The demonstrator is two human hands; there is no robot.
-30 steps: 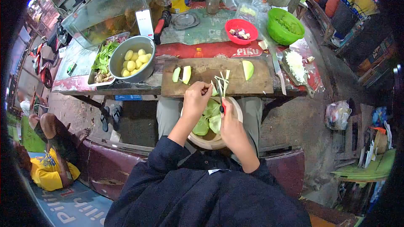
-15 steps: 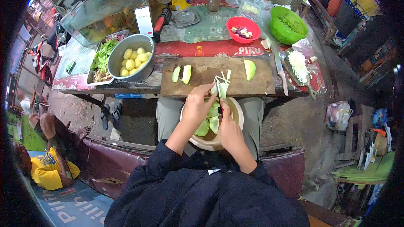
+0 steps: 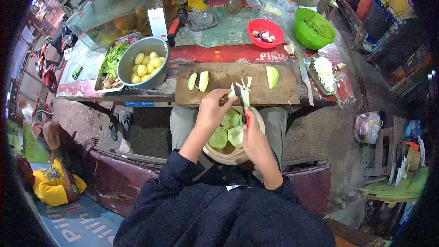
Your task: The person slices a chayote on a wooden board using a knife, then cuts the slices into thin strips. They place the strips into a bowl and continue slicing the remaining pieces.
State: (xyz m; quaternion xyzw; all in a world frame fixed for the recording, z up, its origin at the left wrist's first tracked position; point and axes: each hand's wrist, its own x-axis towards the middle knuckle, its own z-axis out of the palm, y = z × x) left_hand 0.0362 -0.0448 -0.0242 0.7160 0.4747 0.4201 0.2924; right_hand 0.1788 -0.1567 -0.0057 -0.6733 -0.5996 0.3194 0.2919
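My left hand (image 3: 211, 110) is closed, its fingertips pinching a pale green vegetable piece (image 3: 231, 92) at the front edge of the wooden cutting board (image 3: 233, 71). In my right hand (image 3: 256, 141) is a knife (image 3: 243, 104) with a red and black handle, its dark blade beside that piece. Thin cut strips (image 3: 247, 84) lie just past the blade. Two pale slices (image 3: 203, 81) rest on the board's left, and a larger green-edged wedge (image 3: 272, 77) on its right. Below my hands, a cream bowl (image 3: 227, 159) on my lap holds several green pieces (image 3: 219, 138).
A metal pot (image 3: 153, 80) of peeled potatoes stands left of the board. Behind are a red bowl (image 3: 261, 44) and a green bowl (image 3: 315, 41). Another knife (image 3: 305, 75) lies right, by white shreds (image 3: 325, 74). A person in a yellow shirt (image 3: 55, 185) is at lower left.
My hands have spread slightly apart. The knife has shifted a little to the right, away from the pinched piece, and more of the bowl's green pieces shows.
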